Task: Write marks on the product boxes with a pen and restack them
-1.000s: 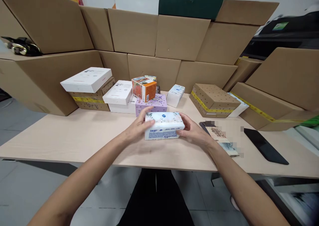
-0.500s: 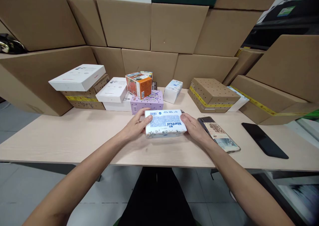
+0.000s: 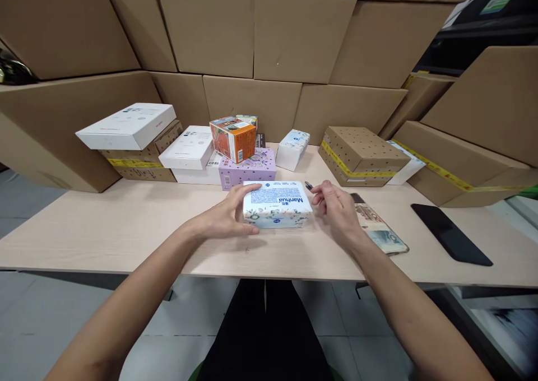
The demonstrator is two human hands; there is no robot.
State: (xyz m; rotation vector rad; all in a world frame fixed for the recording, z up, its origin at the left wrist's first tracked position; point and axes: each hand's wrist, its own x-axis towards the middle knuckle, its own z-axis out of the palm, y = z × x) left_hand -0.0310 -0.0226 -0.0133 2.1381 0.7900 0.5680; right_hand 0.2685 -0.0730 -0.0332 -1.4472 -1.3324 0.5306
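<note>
A white and blue soft pack of tissues [image 3: 277,204] printed "Manhua" and flowers lies flat on the table in front of me. My left hand [image 3: 229,213] grips its left end, fingers over the top and the thumb by the lower front corner. Just off the pack's right end is my right hand [image 3: 336,204], its fingers curled together round a dark pen [image 3: 309,185]. Only the pen's tip end shows; the rest is hidden by the hand. Partly behind that hand lies a phone [image 3: 384,232] whose back is patterned like banknotes.
A purple flowered box [image 3: 247,171] with an orange box [image 3: 233,140] on it stands behind the pack. Another tissue pack [image 3: 293,150], white boxes [image 3: 189,148] and a dotted carton [image 3: 363,154] line the back. A black phone [image 3: 450,233] lies at right on the table [image 3: 126,230].
My right hand has left the pack's right end and curled its fingers at the pen. The pack rests lower, its front side showing more. My left thumb moved from its top to the front.
</note>
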